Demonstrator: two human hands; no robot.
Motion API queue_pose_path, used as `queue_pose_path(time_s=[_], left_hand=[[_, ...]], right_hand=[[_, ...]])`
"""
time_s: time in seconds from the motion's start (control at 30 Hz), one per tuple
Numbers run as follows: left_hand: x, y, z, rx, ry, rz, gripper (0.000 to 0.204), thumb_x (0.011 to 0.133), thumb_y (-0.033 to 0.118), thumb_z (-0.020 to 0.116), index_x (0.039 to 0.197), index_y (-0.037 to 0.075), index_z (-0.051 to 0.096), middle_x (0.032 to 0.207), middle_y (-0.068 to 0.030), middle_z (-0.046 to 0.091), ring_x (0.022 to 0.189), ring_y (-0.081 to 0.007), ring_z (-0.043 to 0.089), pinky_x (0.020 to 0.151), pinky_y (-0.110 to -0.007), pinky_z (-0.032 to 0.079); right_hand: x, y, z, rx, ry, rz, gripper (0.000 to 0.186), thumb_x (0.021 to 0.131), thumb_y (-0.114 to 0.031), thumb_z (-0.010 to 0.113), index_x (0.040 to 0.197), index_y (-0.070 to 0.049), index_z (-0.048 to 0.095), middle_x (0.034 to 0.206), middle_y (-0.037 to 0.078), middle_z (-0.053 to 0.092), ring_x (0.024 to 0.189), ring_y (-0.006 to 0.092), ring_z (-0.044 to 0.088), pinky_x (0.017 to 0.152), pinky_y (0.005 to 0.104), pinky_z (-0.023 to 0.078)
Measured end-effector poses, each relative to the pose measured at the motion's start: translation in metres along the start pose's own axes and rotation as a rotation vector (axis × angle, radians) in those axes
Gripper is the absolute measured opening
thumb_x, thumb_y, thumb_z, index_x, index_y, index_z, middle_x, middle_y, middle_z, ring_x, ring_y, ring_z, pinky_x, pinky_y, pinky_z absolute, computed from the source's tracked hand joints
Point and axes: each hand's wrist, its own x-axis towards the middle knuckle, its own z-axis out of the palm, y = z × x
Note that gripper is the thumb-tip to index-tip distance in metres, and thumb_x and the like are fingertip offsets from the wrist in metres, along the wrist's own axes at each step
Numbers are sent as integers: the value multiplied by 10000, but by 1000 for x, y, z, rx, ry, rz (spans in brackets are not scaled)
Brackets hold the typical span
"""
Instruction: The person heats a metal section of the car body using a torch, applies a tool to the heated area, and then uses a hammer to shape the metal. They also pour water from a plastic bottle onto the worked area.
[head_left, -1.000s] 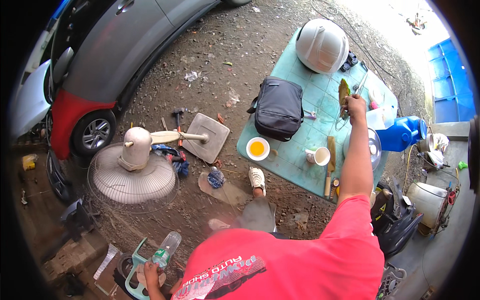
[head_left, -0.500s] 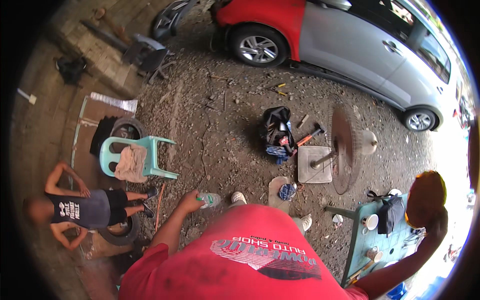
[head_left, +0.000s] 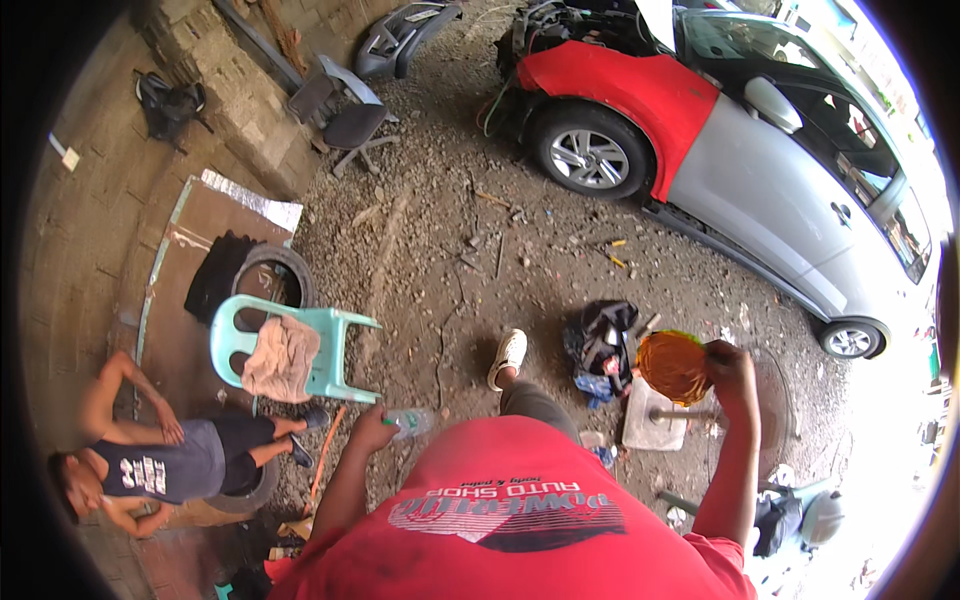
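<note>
Orange-brown disc point(head_left: 673, 366) sits clenched in your right hand point(head_left: 733, 370), raised at right above the grey fan base point(head_left: 655, 420). Your left hand point(head_left: 372, 430) grips a clear plastic bottle point(head_left: 409, 423), low, near the turquoise chair point(head_left: 290, 350).

Clear plastic bottle point(head_left: 410, 423) in left hand point(head_left: 374, 430).

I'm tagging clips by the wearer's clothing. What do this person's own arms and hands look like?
Both forearms are bare, with no gloves, watch or bands visible on the left hand or the right hand. A short-sleeved red T-shirt with a printed chest graphic in white and dark tones covers the shoulders and upper arms.
</note>
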Motion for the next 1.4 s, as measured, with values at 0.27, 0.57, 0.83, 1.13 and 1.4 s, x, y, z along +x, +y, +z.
queue_pose_path(time_s=[0.27, 0.57, 0.83, 1.13, 1.4], left_hand=[[117, -20, -129, 8, 91, -176, 479, 771, 379, 845, 978, 20, 604, 924, -240, 709, 872, -401, 699, 777, -482, 535], [334, -2, -323, -9, 116, -153, 436, 776, 300, 825, 1007, -3, 613, 902, -235, 692, 846, -408, 683, 767, -486, 530], [655, 102, -458, 368, -136, 257, 501, 765, 339, 810, 1115, 35, 619, 1020, -251, 731, 993, -462, 706, 850, -533, 556], [882, 315, -590, 652, -142, 701, 485, 830, 315, 789, 1173, 75, 546, 998, -231, 735, 954, -463, 708, 810, -569, 549], [968, 471, -578, 467, -50, 829, 397, 872, 276, 752, 1144, 102, 519, 953, -233, 713, 922, -484, 691, 753, -568, 519]], right_hand=[[262, -27, 188, -417, -119, -16, 249, 894, -249, 659, 1037, -106, 803, 949, 218, 755, 950, 433, 736, 831, 476, 577], [424, -116, 301, -593, -20, 19, 217, 946, -209, 646, 1086, -199, 812, 1126, 161, 684, 1038, 406, 703, 909, 484, 566], [438, -99, 365, -471, 340, 499, 304, 858, -199, 655, 1103, -112, 813, 1015, 226, 773, 994, 409, 745, 902, 478, 573], [371, -173, 451, 336, 688, 883, 212, 884, -120, 634, 1033, -15, 742, 729, 47, 669, 545, 137, 595, 493, 309, 468], [515, -162, 509, 804, 812, 783, 63, 963, -91, 582, 932, -92, 637, 708, -4, 601, 475, 104, 509, 417, 255, 375]])
